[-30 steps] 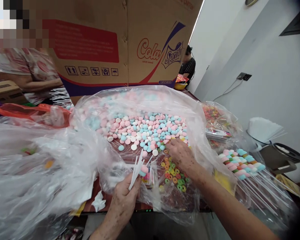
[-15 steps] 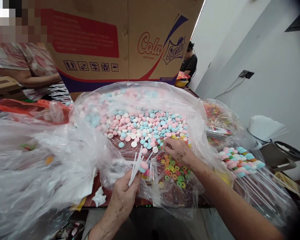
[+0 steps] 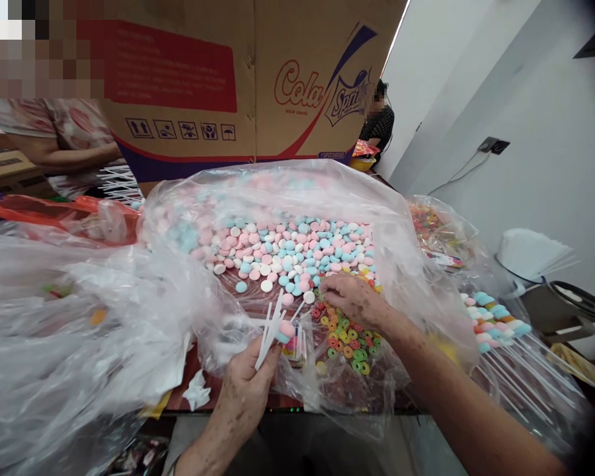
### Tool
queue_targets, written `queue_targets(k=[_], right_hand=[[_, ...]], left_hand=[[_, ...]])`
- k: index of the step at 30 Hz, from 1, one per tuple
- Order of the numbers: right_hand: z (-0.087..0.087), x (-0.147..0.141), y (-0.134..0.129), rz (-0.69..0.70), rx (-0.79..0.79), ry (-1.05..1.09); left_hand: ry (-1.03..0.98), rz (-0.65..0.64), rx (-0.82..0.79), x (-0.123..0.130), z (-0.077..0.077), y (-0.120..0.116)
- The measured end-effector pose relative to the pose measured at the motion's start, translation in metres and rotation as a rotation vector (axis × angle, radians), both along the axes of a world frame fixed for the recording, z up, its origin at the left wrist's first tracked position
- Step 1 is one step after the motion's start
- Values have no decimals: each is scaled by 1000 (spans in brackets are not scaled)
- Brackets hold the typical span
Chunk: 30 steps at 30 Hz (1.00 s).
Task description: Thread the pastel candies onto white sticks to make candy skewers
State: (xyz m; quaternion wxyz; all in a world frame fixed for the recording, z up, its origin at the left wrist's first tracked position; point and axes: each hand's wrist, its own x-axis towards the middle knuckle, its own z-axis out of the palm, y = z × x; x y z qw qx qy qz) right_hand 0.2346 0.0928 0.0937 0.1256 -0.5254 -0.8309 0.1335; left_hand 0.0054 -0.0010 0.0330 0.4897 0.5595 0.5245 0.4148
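Far left: Crumpled, whitish see-through plastic sheeting [image 3: 104, 344] is covering part of the reddish-brown surface [image 3: 191, 360].
Bundle of sticks: With our left hand [image 3: 245, 377] we are gripping thin white sticks [image 3: 270, 330], fingers closed around them; a pink and a blue candy piece [image 3: 285, 329] are sitting together beside them, seemingly on one stick.
Loose candies: Round pink, blue and white candies [image 3: 287, 254] are lying in open clear plastic.
Rings: We are holding our right hand [image 3: 352, 297] over small multicoloured ring candies [image 3: 346, 338], fingers drawn together; we cannot tell whether they are pinching anything.
Far right: Candy-loaded white sticks [image 3: 500, 324] are lying grouped.
Progress: We are judging several sticks loaded, one apparently begun; bare sticks and many loose candies are remaining.
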Motion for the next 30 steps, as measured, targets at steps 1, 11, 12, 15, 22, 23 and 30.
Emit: queue_targets(k=[1, 11, 12, 15, 22, 23, 30], right_hand=[[-1, 0, 1, 4, -2, -26], [-4, 0, 1, -11, -30, -136], [-1, 0, 0, -27, -40, -115], [3, 0, -4, -35, -108, -63], [-12, -12, -9, 24, -137, -121], [-13, -14, -9, 28, -142, -136], [-18, -20, -17, 33, -111, -219]], left_hand=[[3, 2, 2, 0, 0, 0], [31, 4, 5, 0, -1, 1], [31, 2, 2, -1, -1, 0], [27, -1, -8, -1, -2, 0], [35, -2, -11, -1, -2, 0], [29, 3, -12, -1, -2, 1], [32, 5, -6, 0, -6, 0]])
